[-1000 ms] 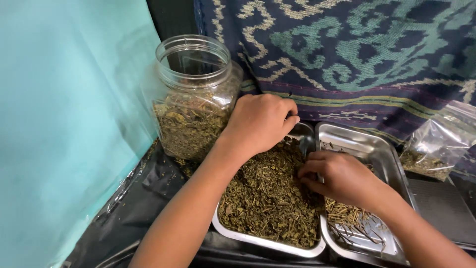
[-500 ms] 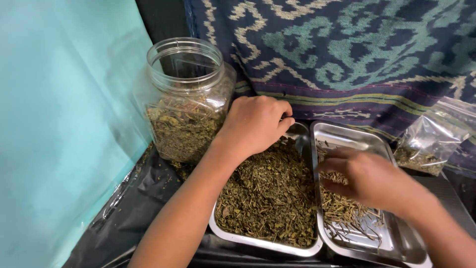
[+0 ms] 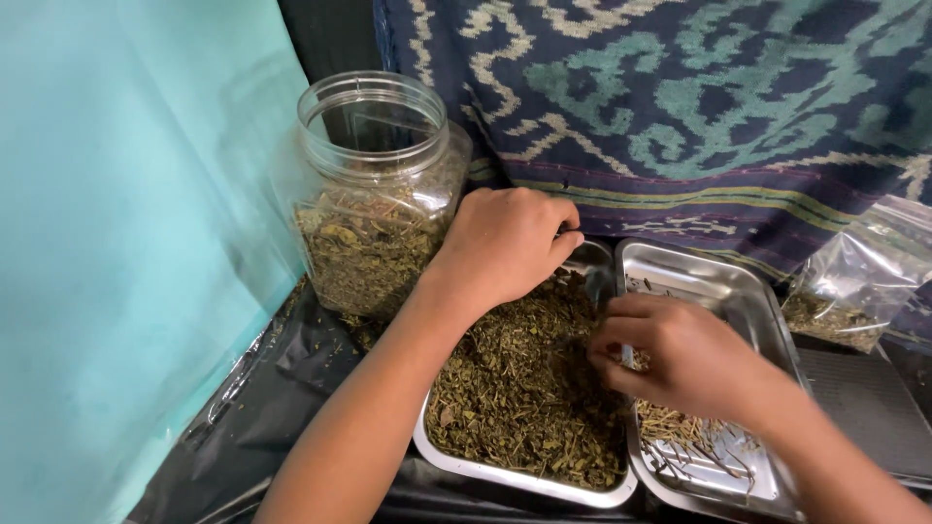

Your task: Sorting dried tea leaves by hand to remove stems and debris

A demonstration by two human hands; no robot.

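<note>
Nearest, the right hand point(image 3: 680, 354) pinches a small pale stem over the rectangular steel tray of dried green leaves point(image 3: 519, 393). Farther left, the left hand point(image 3: 505, 243) rests curled on the leaves, beside the clear plastic jar point(image 3: 374, 194).

Two bare hands were in view, the left hand point(image 3: 505, 243) and the right hand point(image 3: 680, 354), both belonging to one person. There were two shallow metal trays side by side: the left tray point(image 3: 505, 475), heaped with dried green leaves, and the right tray point(image 3: 709, 281), which held only a thin scatter of stems. One clear plastic jar point(image 3: 374, 194) without a lid stood partly filled with dried leaves, one clear plastic bag point(image 3: 854, 281) held a little more, one patterned woven cloth point(image 3: 680, 107) hung behind, and one turquoise sheet point(image 3: 126, 243) was at the left.
</note>
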